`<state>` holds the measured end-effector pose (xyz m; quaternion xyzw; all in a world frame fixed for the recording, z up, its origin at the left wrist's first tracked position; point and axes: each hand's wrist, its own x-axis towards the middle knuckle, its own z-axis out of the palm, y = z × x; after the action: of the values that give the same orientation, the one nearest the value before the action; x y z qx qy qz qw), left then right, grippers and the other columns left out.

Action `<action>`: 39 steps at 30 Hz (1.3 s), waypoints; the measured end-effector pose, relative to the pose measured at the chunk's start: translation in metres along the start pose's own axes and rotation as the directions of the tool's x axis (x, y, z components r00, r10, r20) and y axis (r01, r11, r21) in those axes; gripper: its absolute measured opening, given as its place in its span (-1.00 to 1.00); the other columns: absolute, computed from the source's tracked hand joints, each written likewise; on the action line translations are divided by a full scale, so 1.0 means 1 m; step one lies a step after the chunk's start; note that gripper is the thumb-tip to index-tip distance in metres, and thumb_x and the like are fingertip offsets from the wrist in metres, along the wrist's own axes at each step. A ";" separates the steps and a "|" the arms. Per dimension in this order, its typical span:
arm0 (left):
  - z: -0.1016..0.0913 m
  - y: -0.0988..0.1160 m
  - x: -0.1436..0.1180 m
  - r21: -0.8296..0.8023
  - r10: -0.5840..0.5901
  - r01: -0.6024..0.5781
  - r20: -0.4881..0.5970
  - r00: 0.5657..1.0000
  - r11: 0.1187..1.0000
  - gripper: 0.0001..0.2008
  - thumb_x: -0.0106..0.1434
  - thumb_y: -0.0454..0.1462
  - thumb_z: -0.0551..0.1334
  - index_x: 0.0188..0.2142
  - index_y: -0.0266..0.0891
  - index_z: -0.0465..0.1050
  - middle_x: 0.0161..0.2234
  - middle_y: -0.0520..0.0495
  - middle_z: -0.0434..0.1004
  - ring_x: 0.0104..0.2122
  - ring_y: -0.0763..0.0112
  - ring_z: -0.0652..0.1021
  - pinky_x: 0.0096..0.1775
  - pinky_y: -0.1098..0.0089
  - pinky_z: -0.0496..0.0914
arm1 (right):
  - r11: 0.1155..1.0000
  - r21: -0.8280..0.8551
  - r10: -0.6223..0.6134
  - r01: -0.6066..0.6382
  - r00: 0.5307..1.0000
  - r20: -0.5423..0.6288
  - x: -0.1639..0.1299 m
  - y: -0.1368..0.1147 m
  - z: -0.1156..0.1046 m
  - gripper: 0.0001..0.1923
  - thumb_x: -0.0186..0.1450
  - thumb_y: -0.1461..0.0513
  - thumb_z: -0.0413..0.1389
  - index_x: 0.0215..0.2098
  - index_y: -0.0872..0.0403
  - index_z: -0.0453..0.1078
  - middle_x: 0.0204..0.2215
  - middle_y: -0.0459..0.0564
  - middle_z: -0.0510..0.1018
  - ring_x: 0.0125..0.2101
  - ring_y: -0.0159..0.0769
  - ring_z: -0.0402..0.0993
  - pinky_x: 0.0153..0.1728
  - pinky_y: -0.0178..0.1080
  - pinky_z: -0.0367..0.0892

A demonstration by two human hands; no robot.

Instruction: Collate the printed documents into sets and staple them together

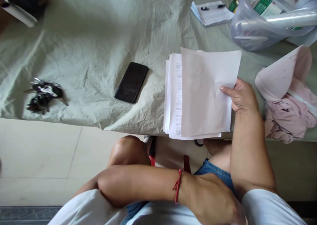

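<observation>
My right hand (241, 94) grips the right edge of a blank sheet of paper (205, 93), thumb on top and fingers behind. This sheet lies over a stack of printed papers (175, 96), whose text shows along the left side. The stack rests at the near edge of the cloth-covered table, its lower edge slightly past it. My left hand (210, 197), with a red string around the wrist, is bent across my body near the bottom of the view, away from the papers. Its fingers are mostly hidden. A black phone (131, 82) lies left of the stack.
A green-grey cloth (99, 36) covers the table. Keys (46, 94) lie at the left. A translucent tub (250, 36) with a bottle and other items stands at the upper right, beside a notepad with a pen (215, 13). Pink cloth (284, 116) lies at the right.
</observation>
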<state>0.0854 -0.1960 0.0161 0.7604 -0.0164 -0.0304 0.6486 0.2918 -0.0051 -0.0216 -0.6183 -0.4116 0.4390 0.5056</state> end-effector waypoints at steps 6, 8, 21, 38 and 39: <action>-0.029 -0.006 -0.003 0.007 0.043 -0.042 -0.023 0.999 0.999 -0.82 0.29 -0.24 0.40 -0.12 -0.06 0.75 -0.07 -0.07 0.79 -0.05 0.18 0.76 -0.23 0.33 0.58 | 0.999 -0.029 -0.018 0.018 1.000 0.009 0.003 0.002 -0.003 -0.45 -0.20 0.02 0.67 -0.26 -0.17 0.65 -0.18 -0.10 0.82 -0.05 0.12 0.77 0.16 0.16 0.66; -0.030 -0.008 -0.004 0.034 0.113 -0.115 0.053 0.992 0.993 -0.76 0.34 -0.20 0.36 -0.05 -0.17 0.73 0.00 -0.14 0.80 0.02 0.15 0.76 -0.18 0.31 0.59 | 0.999 -0.035 -0.016 0.016 1.000 0.006 0.003 0.002 -0.004 -0.46 -0.18 0.03 0.65 -0.25 -0.17 0.65 -0.18 -0.08 0.81 -0.04 0.11 0.77 0.14 0.13 0.67; -0.045 -0.020 -0.002 0.025 0.083 -0.087 0.130 0.988 0.996 -0.79 0.35 -0.23 0.37 -0.09 -0.28 0.69 0.02 -0.25 0.82 0.07 -0.03 0.76 -0.13 0.19 0.61 | 1.000 -0.008 -0.027 0.027 1.000 -0.015 0.000 0.001 -0.006 -0.47 -0.15 0.09 0.64 -0.21 -0.17 0.64 -0.14 -0.11 0.81 0.02 0.13 0.75 0.19 0.16 0.66; -0.058 -0.023 0.012 -0.209 0.206 -0.119 0.467 0.860 0.971 -0.72 0.23 -0.23 0.47 -0.13 -0.40 0.71 -0.08 -0.24 0.81 -0.02 0.08 0.77 0.02 0.30 0.62 | 1.000 -0.005 -0.030 0.030 0.999 -0.010 -0.009 0.004 -0.009 -0.43 -0.13 0.07 0.67 -0.18 -0.12 0.65 -0.13 -0.08 0.81 -0.07 0.01 0.76 0.09 0.06 0.70; -0.064 -0.020 0.006 -0.197 0.224 -0.149 0.442 0.869 0.969 -0.66 0.27 -0.24 0.43 -0.04 -0.48 0.70 -0.04 -0.30 0.80 -0.02 0.10 0.77 0.04 0.30 0.62 | 1.000 -0.006 -0.031 0.031 0.999 -0.011 -0.009 0.004 -0.008 -0.43 -0.13 0.07 0.67 -0.19 -0.12 0.65 -0.13 -0.08 0.81 -0.07 0.02 0.76 0.09 0.07 0.70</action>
<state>0.0957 -0.1305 0.0062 0.6730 -0.2408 -0.1481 0.6835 0.2973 -0.0167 -0.0236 -0.6158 -0.4195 0.4264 0.5127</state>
